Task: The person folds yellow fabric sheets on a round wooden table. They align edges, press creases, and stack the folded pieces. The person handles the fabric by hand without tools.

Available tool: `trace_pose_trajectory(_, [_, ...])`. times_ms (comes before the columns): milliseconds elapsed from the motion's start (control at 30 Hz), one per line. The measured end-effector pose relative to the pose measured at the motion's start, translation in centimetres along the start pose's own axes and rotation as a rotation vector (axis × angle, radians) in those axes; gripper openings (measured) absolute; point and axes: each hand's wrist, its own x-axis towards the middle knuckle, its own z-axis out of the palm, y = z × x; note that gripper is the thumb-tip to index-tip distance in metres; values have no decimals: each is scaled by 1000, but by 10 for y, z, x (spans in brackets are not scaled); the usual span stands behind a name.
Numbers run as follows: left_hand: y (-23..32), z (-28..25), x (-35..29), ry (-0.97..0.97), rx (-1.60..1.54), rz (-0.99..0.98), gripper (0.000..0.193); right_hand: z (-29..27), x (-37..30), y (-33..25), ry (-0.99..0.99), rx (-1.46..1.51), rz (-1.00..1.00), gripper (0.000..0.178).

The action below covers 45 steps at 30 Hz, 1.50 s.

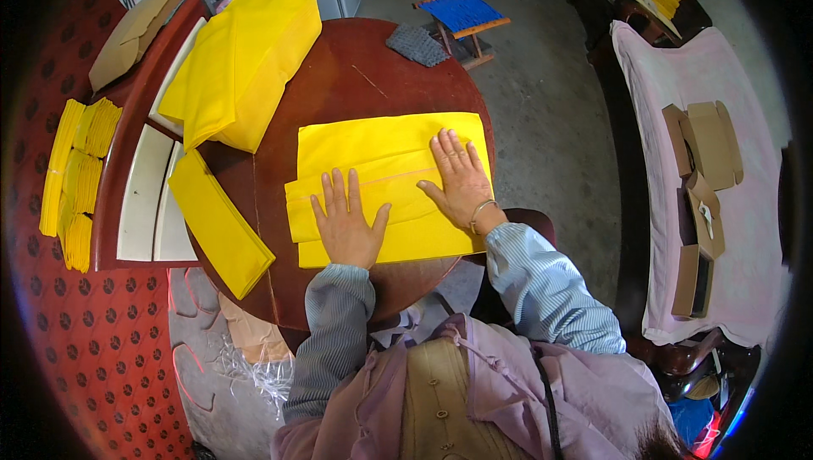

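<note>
On the round table (364, 79), yellow sheet (381, 143) lies under both flat hands.

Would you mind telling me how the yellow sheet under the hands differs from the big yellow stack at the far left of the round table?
The yellow sheet lies thin and flat with folded bands across it; the yellow stack is thick and bulky. The left hand and right hand press flat on the sheet; nothing touches the stack. The sheet lies near the person; the stack lies farther away. Both are the same bright yellow and rest on the round table.
</note>
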Motion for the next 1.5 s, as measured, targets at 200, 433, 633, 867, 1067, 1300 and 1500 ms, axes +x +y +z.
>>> trace_pose_trajectory(200, [-30, -3, 1, 81, -20, -74, 120, -4, 0, 12, -36, 40, 47, 94])
trace_pose_trajectory(433, [-37, 4, -1, 208, -67, -18, 128, -3, 0, 11, -66, -5, 57, 94])
trace_pose_trajectory(633, [-37, -5, -1, 65, 6, -103, 116, -4, -1, 10, -48, 13, 56, 93])
trace_pose_trajectory(867, [-34, -8, 5, -92, -18, -243, 109, 1, -2, 13, -18, -14, 41, 91])
trace_pose_trajectory(1067, [-25, -17, 5, -69, 148, -256, 103, 6, -3, 15, 34, -39, 19, 92])
trace_pose_trajectory(1300, [51, 1, 11, -34, -26, 97, 80, 10, 1, 17, 34, -44, 6, 93])
trace_pose_trajectory(1500, [-30, -2, 5, -35, 40, -106, 75, 13, 1, 19, 41, -9, -3, 92])
